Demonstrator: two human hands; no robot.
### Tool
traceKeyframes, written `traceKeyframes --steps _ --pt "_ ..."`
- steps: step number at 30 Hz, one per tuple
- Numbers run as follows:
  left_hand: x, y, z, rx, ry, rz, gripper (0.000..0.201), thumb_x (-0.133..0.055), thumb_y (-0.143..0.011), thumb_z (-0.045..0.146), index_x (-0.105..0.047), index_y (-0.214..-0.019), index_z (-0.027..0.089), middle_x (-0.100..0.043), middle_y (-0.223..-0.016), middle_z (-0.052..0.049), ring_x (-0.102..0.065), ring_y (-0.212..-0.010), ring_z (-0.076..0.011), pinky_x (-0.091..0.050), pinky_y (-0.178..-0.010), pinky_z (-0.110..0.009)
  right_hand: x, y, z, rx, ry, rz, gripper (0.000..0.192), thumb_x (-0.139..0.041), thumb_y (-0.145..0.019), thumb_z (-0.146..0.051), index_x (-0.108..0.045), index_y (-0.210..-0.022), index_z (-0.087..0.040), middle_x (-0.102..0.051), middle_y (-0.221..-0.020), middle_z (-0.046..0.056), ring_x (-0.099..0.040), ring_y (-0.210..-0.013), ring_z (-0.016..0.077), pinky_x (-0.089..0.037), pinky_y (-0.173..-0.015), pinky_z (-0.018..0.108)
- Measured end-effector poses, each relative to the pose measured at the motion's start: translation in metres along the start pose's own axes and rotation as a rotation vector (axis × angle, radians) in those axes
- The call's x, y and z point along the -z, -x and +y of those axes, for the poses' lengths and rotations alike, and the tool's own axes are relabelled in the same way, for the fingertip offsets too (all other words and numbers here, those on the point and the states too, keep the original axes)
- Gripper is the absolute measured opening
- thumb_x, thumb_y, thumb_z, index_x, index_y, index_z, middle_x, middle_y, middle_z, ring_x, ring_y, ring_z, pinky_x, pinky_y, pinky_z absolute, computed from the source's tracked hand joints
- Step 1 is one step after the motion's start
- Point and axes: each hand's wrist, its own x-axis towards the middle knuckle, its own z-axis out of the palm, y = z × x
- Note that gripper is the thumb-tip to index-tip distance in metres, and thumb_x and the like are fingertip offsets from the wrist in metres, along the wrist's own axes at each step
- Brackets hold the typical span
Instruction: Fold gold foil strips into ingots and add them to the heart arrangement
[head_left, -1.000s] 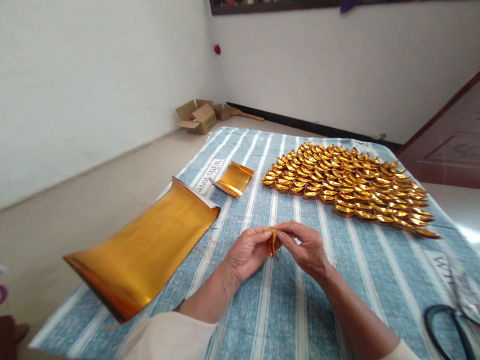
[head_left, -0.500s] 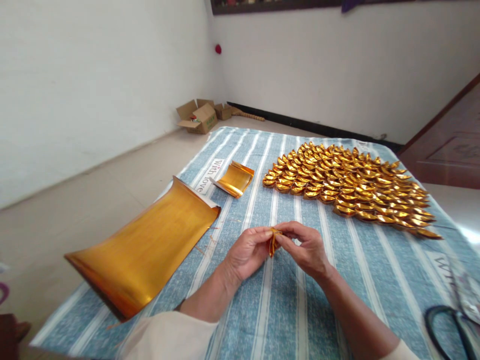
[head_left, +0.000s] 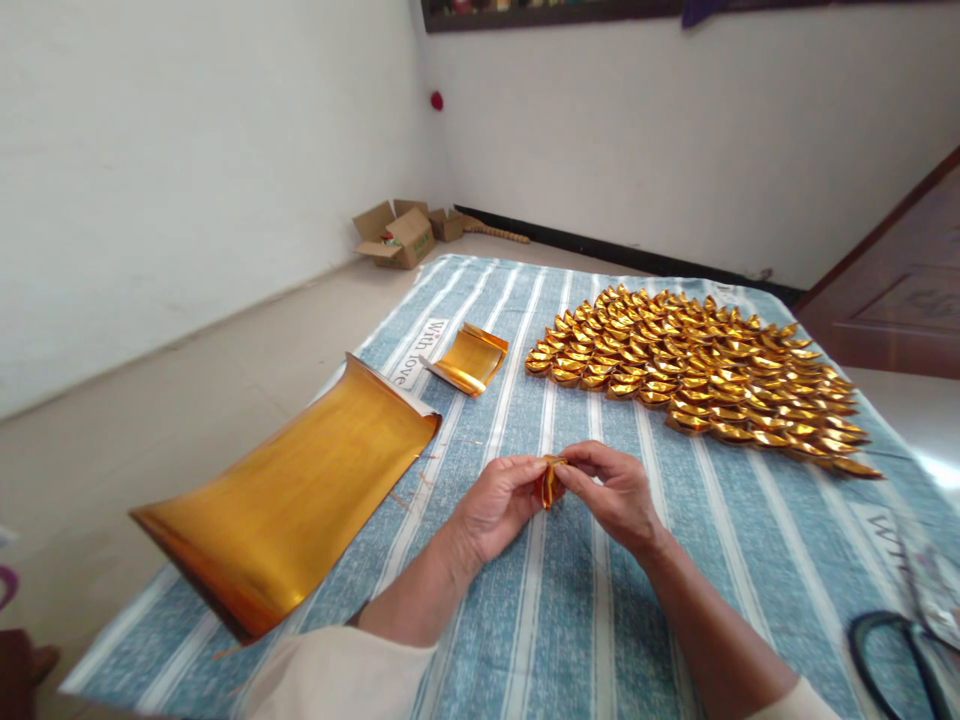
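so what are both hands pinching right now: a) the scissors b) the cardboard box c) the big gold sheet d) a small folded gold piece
d: the left hand and right hand meet on a small folded gold piece, held above the striped cloth.

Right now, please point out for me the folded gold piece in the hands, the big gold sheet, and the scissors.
folded gold piece (head_left: 548, 482), head view, on its visible middle between the fingertips.
big gold sheet (head_left: 300, 495), head view, on its shiny top face.
scissors (head_left: 896, 655), head view, on the dark handle loop.
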Motion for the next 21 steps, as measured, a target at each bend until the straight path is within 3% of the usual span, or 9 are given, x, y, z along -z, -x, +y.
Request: traceKeyframes --steps 4,8,14,21 --pt "0.001 -0.002 -0.001 -0.044 0.014 -0.002 0.017 -0.075 -0.071 0.023 -0.071 -0.075 0.007 -0.068 -0.076 -0.008 -0.060 -0.073 -0.0136 -0.046 -0.074 -0.025 -0.001 0.000 0.004 0.021 0.026 0.061 0.017 -0.065 -0.080 -0.029 -0.065 -0.093 -0.018 -0.069 -0.076 0.003 -0.066 -0.062 0.0152 -0.055 -0.058 0.027" --pt "0.001 -0.005 0.001 -0.127 0.051 0.088 0.023 -0.078 -0.068 0.024 -0.072 -0.084 0.008 -0.069 -0.083 -0.008 -0.061 -0.080 -0.0156 -0.046 -0.079 -0.026 -0.002 0.001 0.001 0.187 0.198 0.174 0.019 -0.065 -0.082 -0.028 -0.063 -0.098 -0.018 -0.068 -0.084 0.005 -0.065 -0.069 0.0152 -0.055 -0.062 0.028" --pt "-0.001 -0.006 0.003 -0.180 0.071 0.128 0.018 -0.077 -0.070 0.027 -0.070 -0.077 0.011 -0.068 -0.077 -0.006 -0.060 -0.072 -0.0149 -0.046 -0.071 -0.026 -0.012 0.006 -0.004 0.472 0.498 0.088 0.009 -0.062 -0.085 -0.024 -0.061 -0.092 -0.018 -0.065 -0.075 0.003 -0.060 -0.065 0.0134 -0.049 -0.062 0.026" --pt "-0.004 -0.005 0.001 -0.227 0.079 0.162 0.014 -0.074 -0.073 0.026 -0.071 -0.079 0.013 -0.069 -0.080 -0.006 -0.062 -0.081 -0.0161 -0.047 -0.075 -0.025 -0.023 0.009 -0.007 0.605 0.770 0.132 0.008 -0.054 -0.090 -0.015 -0.062 -0.091 -0.015 -0.064 -0.067 0.003 -0.058 -0.059 0.0136 -0.042 -0.058 0.026"
